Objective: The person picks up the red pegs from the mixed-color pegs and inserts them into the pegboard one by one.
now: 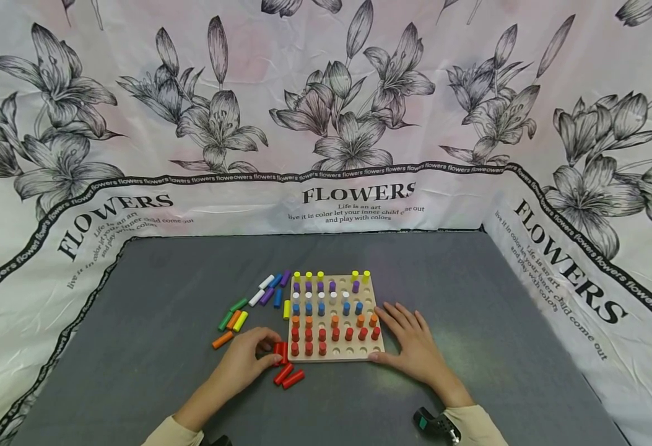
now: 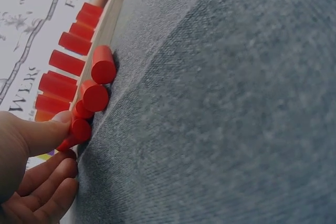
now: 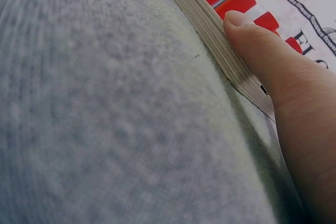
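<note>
My left hand point(image 1: 249, 355) is at the left edge of a pegboard point(image 1: 353, 354), its thumb and fingers pinching a red peg point(image 2: 80, 130). A second red peg point(image 1: 284, 352) lies right beside it, against the board. Two more red pegs point(image 1: 293, 379) lie just in front, near the board's front left corner. My right hand point(image 1: 415, 348) rests at the board's right side, thumb point(image 3: 239, 19) on the front right corner and fingers extended along the edge. Upright pegs stand on the board in rows of yellow, purple, white, blue, orange and red, with some bare holes.
Left of the board lie loose pegs: green point(image 1: 225, 320), orange point(image 1: 222, 340), white point(image 1: 256, 298), blue point(image 1: 278, 298), purple and yellow. A grey cloth point(image 1: 164, 297) covers the table. Behind hangs a flower-printed curtain point(image 1: 236, 204).
</note>
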Available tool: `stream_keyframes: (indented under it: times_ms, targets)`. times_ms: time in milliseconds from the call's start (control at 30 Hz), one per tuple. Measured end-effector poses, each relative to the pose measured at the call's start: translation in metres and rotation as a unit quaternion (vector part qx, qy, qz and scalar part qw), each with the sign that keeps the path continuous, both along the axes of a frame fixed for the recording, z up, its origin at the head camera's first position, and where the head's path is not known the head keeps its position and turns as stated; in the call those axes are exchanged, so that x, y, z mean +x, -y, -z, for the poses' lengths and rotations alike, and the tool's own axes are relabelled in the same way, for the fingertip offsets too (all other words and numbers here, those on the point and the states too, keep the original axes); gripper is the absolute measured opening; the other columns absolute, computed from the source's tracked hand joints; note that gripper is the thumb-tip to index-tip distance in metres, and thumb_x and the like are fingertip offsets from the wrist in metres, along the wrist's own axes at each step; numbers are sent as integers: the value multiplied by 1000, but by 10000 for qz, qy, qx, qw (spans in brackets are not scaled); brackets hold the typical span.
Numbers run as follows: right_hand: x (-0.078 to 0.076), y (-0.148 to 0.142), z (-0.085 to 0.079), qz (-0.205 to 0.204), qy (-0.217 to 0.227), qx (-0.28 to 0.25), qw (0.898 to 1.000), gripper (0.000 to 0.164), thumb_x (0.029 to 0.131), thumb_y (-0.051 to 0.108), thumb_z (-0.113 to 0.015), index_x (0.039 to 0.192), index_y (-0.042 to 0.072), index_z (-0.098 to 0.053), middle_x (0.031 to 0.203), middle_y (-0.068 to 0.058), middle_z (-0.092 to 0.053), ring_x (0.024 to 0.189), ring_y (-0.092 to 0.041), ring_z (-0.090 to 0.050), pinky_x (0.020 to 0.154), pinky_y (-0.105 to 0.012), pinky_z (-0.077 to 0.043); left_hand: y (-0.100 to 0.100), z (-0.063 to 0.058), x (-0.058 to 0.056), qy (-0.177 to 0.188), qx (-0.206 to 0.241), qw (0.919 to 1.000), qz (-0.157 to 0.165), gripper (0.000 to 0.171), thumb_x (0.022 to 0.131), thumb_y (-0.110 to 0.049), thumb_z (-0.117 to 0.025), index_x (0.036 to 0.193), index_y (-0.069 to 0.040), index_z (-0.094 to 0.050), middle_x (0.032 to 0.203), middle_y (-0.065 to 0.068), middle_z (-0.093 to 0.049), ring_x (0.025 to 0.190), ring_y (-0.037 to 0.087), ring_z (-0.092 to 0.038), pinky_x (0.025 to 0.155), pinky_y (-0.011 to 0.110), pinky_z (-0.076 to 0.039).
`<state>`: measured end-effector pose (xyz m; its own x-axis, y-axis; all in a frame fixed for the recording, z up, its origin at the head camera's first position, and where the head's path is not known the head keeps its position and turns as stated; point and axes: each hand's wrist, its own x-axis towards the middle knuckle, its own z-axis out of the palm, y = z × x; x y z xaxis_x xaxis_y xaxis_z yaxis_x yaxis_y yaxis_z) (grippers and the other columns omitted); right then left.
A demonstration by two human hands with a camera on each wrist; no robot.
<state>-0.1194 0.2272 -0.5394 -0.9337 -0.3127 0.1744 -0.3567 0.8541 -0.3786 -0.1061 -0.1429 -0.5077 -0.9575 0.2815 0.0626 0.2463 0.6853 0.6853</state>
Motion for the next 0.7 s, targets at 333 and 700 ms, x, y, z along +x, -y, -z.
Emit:
stream_keyframes:
  times_ms: [333, 700]
  targets:
    - [1, 0, -1, -21, -4, 7, 10000, 95, 76, 66, -72, 154, 28, -35, 160, -7, -36, 149, -35, -27, 117, -66, -13, 1, 2, 1, 61, 326, 9994, -53, 31, 76, -10, -84, 103, -18, -71, 96, -3, -69, 79, 6, -63, 67, 18, -53]
    - [0, 0, -1, -10, -1, 47, 10000, 95, 76, 67, -71, 154, 29, -34, 161, -6, -36, 150, -35, -28, 117, -66, -14, 3, 0, 1, 155, 347, 9993, 55, 27, 77, -12, -84, 101, -19, -74, 94, -2, -68, 74, 0, -61, 65, 16, -53]
